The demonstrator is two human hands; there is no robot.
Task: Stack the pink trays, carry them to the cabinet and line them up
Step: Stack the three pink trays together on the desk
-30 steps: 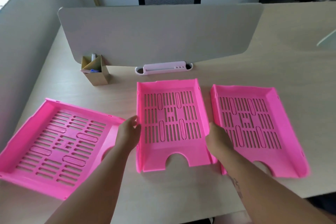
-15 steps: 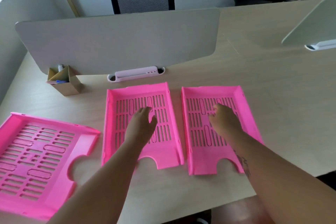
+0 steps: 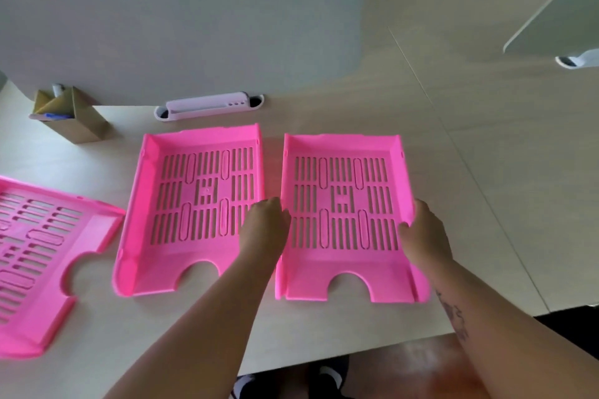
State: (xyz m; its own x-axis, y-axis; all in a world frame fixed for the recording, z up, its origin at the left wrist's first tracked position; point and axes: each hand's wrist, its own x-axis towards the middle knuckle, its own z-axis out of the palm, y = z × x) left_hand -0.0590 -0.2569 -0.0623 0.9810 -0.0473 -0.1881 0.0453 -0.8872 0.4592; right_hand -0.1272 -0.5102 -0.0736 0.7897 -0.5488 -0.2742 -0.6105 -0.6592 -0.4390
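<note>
1. Saw 3 pink trays unstacked on the desk (image 3: 453,155): left tray (image 3: 35,256), middle tray (image 3: 194,204), right tray (image 3: 343,214).
2. Found the left hand (image 3: 267,223) curled on the right tray's left wall, the right hand (image 3: 421,230) closed on its right wall.
3. Judged stacking barely begun; carrying and lining up at the cabinet remained, with no cabinet in view.
</note>
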